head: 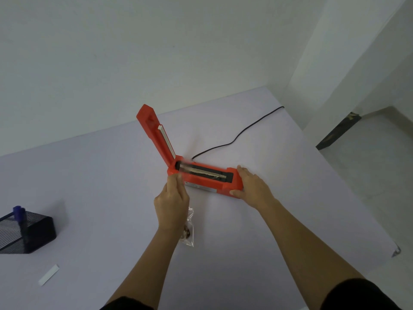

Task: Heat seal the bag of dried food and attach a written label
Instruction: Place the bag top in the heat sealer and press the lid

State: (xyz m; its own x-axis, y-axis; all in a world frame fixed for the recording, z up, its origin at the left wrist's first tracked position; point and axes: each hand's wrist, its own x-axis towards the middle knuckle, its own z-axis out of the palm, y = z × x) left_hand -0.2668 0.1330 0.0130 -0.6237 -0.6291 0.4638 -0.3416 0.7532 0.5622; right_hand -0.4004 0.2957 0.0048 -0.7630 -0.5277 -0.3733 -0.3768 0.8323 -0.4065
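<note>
An orange heat sealer [207, 180] sits mid-table with its lid arm [156, 130] raised upright at the left end. My left hand [172, 202] pinches the top of a clear plastic bag [189, 229] holding brown dried food, close to the sealer's left end; the bag hangs below my hand. The bag's upper edge looks blurred over the sealing strip [201, 171]. At the sealer's right end, my right hand [252, 186] grips the base, thumb on the front face. A white label strip [48, 273] lies at the lower left.
A black mesh holder [24, 231] with a blue pen [19, 212] stands at the left edge. The sealer's black cord [237, 136] runs back right across the white table [290, 175], whose right edge drops to the floor.
</note>
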